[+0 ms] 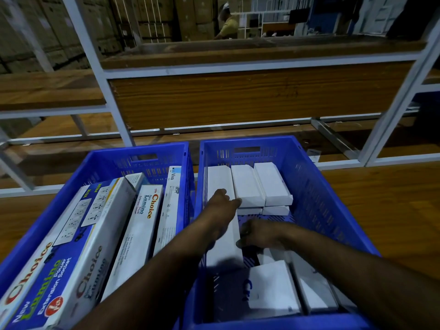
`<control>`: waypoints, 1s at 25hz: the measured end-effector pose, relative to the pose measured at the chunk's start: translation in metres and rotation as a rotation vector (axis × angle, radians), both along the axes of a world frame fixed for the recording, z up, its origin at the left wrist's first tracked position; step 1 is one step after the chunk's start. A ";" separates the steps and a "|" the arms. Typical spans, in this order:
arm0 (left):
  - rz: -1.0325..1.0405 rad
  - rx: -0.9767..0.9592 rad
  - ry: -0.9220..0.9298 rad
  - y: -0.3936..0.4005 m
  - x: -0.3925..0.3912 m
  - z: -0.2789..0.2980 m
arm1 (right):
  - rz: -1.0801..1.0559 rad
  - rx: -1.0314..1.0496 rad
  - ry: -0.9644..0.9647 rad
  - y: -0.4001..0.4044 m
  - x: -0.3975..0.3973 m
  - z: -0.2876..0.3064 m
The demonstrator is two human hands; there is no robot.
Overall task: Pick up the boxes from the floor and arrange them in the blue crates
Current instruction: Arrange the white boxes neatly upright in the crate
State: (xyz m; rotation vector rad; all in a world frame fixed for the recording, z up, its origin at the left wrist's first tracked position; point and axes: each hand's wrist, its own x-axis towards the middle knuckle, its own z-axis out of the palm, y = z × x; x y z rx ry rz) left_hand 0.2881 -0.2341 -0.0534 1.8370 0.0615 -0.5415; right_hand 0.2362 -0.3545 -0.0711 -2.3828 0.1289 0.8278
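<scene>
Two blue crates sit side by side on a wooden floor, touching or nearly so along their inner walls. The left crate (100, 160) fills the view from 7 to 10 o'clock; the right crate (309, 177) runs from 12 down to 5 o'clock.

The left crate is packed with long printed boxes lying lengthwise, tilted against each other. At 8 o'clock lies the big Lumino box (50, 263), blue and white with socket pictures. Just right of it, toward the centre, is a white Choice box (135, 234), and against the crate's right wall stands a slim Viva box (170, 206) on edge.

In the right crate, plain white boxes sit at the far end, at 12 o'clock: two short ones (259, 184) side by side on top of a lower layer whose ends show beneath them. A long white box (222, 236) lies along the crate's left wall, from 12 o'clock toward the centre. At 5 o'clock, near the front wall, more white boxes (285, 287) lie tilted, blurred in shadow.

The left hand (222, 202) reaches over the long white box, fingers curled down on its top, fingertips touching the nearest short box; I cannot tell whether it is truly gripping. The right hand (256, 233) is at the long box's right edge, fingers bent against its side, seemingly holding it.

Beyond the crates, from 10 to 2 o'clock, stands a white metal rack (114, 96) with wooden shelves.
</scene>
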 end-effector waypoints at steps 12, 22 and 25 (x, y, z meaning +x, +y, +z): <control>-0.170 0.032 -0.157 0.003 -0.022 0.005 | 0.401 -0.480 0.068 -0.041 0.013 0.015; -0.968 0.522 -0.105 -0.007 -0.048 -0.003 | 0.452 -0.397 0.248 -0.032 0.028 -0.004; -1.105 0.573 -0.092 -0.010 -0.056 -0.005 | 0.418 -0.403 0.236 -0.034 0.030 -0.001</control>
